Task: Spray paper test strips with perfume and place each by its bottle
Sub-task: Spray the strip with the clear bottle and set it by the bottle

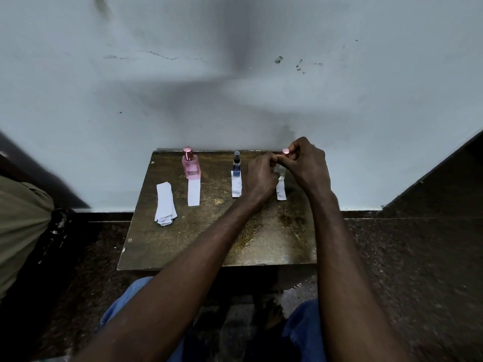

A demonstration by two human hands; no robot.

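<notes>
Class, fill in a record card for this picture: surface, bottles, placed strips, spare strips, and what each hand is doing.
surface: wooden table against a wall
bottles: pink bottle, blue bottle, clear bottle, in a row
placed strips: first strip, second strip, third strip, one before each bottle
spare strips: stack, left of pink bottle
right hand: pinches pink cap above clear bottle
left hand: fingers curled beside clear bottle; grip unclear
</notes>
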